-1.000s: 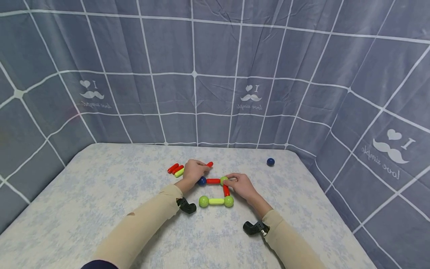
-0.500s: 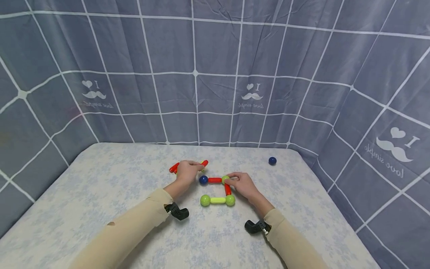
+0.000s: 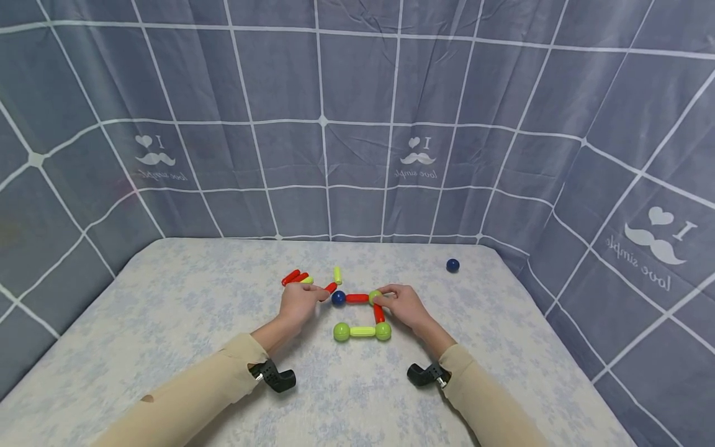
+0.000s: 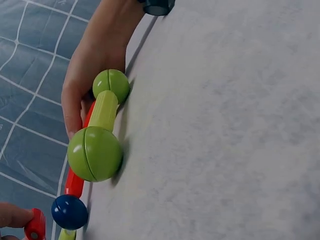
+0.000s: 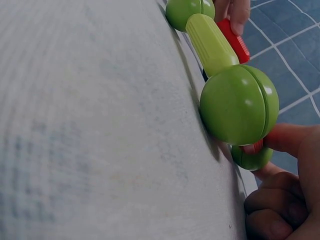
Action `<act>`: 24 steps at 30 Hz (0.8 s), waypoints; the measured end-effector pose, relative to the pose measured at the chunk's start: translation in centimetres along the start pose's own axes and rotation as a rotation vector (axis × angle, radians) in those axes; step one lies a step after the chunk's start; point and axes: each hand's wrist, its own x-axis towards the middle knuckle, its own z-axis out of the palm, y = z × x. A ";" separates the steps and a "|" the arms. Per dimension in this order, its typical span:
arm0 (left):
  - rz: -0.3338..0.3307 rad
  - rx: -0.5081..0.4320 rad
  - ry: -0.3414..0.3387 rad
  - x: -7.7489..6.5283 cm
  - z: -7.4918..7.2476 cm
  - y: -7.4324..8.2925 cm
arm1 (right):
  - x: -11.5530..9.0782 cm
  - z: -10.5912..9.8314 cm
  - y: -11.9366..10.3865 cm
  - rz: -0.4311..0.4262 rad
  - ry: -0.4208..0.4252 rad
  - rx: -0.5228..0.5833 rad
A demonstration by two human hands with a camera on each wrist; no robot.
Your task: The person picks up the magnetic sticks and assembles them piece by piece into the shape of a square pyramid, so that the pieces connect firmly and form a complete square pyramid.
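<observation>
In the head view, my left hand [image 3: 298, 304] pinches a red rod [image 3: 331, 287], whose far end is close to the dark blue ball [image 3: 338, 298]; I cannot tell whether they touch. A second red rod [image 3: 357, 298] joins that ball to a green ball [image 3: 375, 298]. My right hand [image 3: 404, 306] grips this green ball with thumb and fingers. From there another red rod [image 3: 379, 313] runs to a near green ball [image 3: 383, 331]. A yellow-green rod [image 3: 362, 331] links it to one more green ball [image 3: 341, 331], larger in the left wrist view.
Red rods [image 3: 291, 277] and a yellow-green rod [image 3: 307, 280] lie behind my left hand, partly hidden. One loose yellow-green rod [image 3: 337, 275] lies beyond the blue ball. Another dark blue ball [image 3: 453, 266] sits at the back right, near the curtain [image 3: 357, 155].
My left hand has moved left and nearer with its red rod, whose tip has come down towards the blue ball. The loose yellow-green rod is uncovered. My right hand stays on the green ball.
</observation>
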 end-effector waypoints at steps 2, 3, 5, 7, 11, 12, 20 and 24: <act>-0.005 0.008 0.002 -0.4 -0.3 -0.1 | 0.0 0.0 0.0 0.000 -0.001 0.006; -0.009 0.012 0.001 -0.6 -0.4 -0.1 | 0.0 -0.1 0.0 0.001 -0.002 0.007; -0.018 0.022 -0.004 -0.9 -0.6 -0.3 | 0.1 -0.1 0.1 -0.001 -0.005 0.011; -0.030 0.037 -0.009 -1.2 -0.6 -0.5 | 0.1 -0.1 0.1 -0.002 -0.007 0.012; -0.053 0.040 -0.025 -1.7 -0.5 -0.9 | 0.2 0.0 0.3 -0.003 -0.004 0.006; -0.056 0.036 -0.027 -1.8 -0.4 -0.9 | 0.3 0.0 0.3 -0.002 -0.004 0.006; -0.061 0.043 -0.055 -2.4 -0.1 -0.9 | 0.3 0.0 0.5 0.008 -0.009 0.006; -0.063 0.056 -0.047 -2.4 0.1 -0.8 | 0.3 0.0 0.4 -0.001 -0.006 0.006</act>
